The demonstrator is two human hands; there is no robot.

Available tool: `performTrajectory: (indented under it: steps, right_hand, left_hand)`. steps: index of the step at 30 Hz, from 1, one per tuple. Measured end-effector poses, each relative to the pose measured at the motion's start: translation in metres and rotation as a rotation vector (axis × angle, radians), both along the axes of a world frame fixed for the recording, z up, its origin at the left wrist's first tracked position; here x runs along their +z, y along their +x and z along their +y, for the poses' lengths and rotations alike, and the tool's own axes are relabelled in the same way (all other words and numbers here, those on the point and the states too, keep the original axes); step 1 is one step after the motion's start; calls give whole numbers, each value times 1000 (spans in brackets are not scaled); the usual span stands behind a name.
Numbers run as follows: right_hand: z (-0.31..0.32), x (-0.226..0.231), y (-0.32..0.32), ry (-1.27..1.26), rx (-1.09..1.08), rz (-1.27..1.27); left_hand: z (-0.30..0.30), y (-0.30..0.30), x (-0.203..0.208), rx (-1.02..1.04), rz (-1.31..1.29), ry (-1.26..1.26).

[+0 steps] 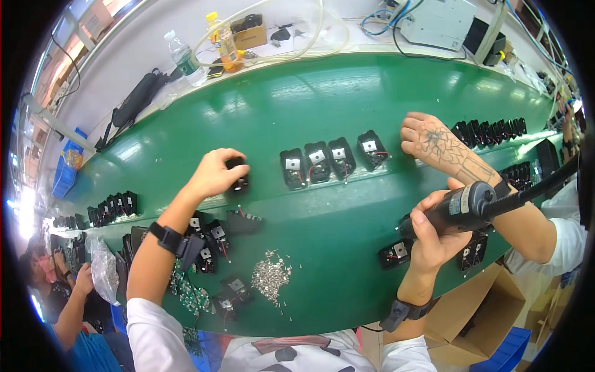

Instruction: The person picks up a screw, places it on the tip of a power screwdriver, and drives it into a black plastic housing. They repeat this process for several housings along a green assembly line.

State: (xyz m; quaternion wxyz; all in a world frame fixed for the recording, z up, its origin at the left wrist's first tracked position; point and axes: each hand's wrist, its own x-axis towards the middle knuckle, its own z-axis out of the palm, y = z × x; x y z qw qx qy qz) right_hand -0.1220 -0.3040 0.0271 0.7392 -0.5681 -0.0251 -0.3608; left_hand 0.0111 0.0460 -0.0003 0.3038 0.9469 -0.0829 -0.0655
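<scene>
The hands are apart: the left hand grips a small black casing; the right hand grips a black, cylindrical, corded power tool.

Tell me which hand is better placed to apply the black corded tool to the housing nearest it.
Probably the right hand: it grips the tool close to that black housing. The left hand is farther off, holding another black part.

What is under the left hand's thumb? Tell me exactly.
A black part, held in the left hand; it shows above and below the thumb. The thumb covers its middle, and the tabletop directly beneath it cannot be seen.
</scene>
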Motion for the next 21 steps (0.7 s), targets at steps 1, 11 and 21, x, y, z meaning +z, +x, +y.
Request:
performTrajectory:
  steps: [1,11,21]
  right_hand:
    - [2,1,-1,3,10,7]
    - [12,-4,0,-101,63,66]
    - [15,-3,-2,-94,139,36]
  left_hand:
    - [-9,-1,0,8,1,-4]
    - [-34,-48,15,143,-9,-251]
    - [-101,-214,-11,-279,-439,209]
